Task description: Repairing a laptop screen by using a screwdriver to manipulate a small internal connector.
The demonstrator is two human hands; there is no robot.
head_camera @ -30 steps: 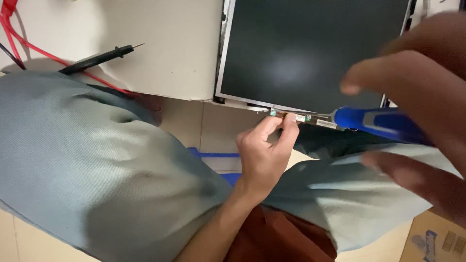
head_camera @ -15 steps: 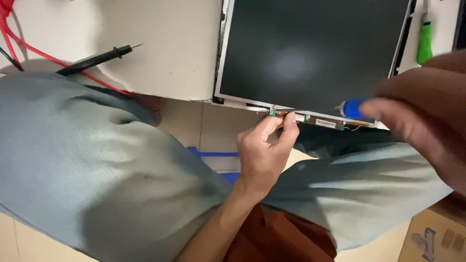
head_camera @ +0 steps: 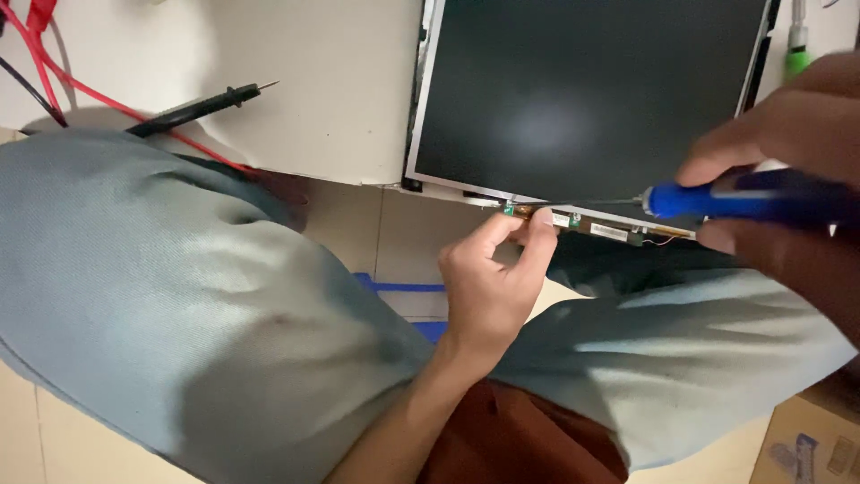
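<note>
My left hand [head_camera: 488, 291] pinches the narrow circuit strip [head_camera: 591, 226] along the panel [head_camera: 587, 99]'s near edge to steady it. My right hand [head_camera: 788, 179], closed on the blue screwdriver [head_camera: 743, 199], lays its tip along that strip's left end.

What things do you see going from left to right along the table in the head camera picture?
Red wire → black probe → dark screen panel → blue-handled screwdriver → green-handled tool.

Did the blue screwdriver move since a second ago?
Yes. The blue screwdriver slid left along the screen panel, so its tip now nears the left hand.
</note>
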